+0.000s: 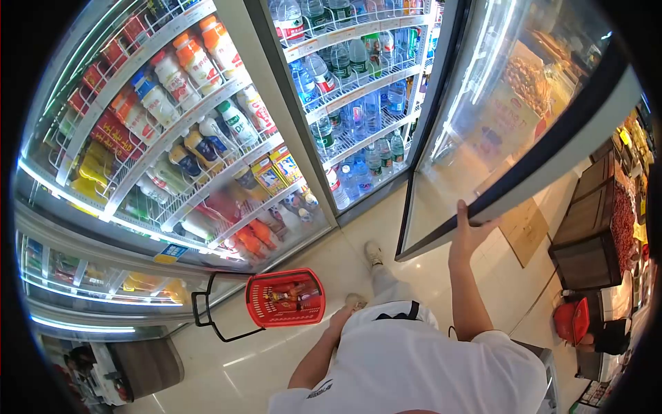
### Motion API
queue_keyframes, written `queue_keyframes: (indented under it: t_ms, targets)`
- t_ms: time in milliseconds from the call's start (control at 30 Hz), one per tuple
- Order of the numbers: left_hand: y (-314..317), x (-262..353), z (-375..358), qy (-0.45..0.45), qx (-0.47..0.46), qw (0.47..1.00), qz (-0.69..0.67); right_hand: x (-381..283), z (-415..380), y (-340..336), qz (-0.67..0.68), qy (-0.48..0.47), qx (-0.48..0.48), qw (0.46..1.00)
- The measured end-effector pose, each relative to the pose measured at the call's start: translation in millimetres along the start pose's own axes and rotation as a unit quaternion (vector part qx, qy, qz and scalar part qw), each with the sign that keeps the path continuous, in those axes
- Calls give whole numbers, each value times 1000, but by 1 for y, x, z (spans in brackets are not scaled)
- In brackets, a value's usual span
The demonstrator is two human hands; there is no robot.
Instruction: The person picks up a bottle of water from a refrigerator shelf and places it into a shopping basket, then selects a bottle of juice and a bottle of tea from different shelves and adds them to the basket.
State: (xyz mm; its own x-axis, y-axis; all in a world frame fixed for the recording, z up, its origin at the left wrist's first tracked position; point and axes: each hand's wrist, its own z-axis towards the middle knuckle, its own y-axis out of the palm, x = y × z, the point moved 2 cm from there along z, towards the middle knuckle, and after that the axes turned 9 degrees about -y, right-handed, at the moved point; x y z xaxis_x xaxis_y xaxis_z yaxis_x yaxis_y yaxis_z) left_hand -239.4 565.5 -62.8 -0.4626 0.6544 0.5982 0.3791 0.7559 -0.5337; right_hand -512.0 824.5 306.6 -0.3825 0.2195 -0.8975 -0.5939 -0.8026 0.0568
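head view has the right hand [470, 231] against the frame of the open glass door [514, 183], thumb and fingers apart; bottled drinks [358, 56] stand left of it. the left hand [340, 318], fingers impossible to tell, is near a red basket [261, 306] on the floor [238, 376].

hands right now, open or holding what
Left hand: lowered; open or closed cannot be told.
Right hand: on the open glass door at its edge; grip unclear.

Basket [284, 319] is on the floor [276, 369], left of the legs [385, 281], some items [293, 295] in it. Fridge door [476, 138]'s off right, bottle shelves [358, 94] straight ahead.
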Motion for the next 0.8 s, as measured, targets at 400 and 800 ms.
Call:
queue_keyframes:
  t_ms: [400,800]
  targets:
    - [62,-161,-111,-350,113,927,-78,-5,-57,81,107,-88,-176,975]
    - [67,-126,-167,-256,237,901,-259,10,-44,240,71,-138,-346,925]
